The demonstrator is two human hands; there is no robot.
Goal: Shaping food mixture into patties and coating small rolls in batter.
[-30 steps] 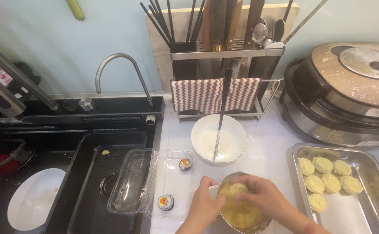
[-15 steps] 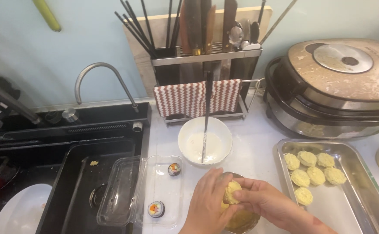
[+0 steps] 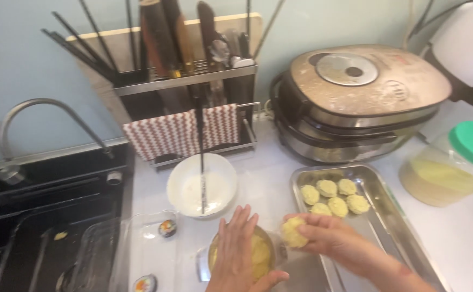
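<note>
Yellow, lumpy dough ball [image 3: 292, 231] in right hand [image 3: 331, 240]; rough, hand-pressed surface

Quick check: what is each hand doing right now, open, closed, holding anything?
Left hand: open, fingers spread flat over the metal bowl of yellow dough.
Right hand: closed on a dough ball, beside the tray.

Bare counter [image 3: 269, 181] seemingly passable between white bowl [image 3: 202, 185] and steel tray [image 3: 388, 216].

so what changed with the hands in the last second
The right hand lifted a yellow dough ball out of the metal bowl toward the steel tray. The left hand now lies flat over the bowl. The white bowl and the tray's patties stayed put.
</note>
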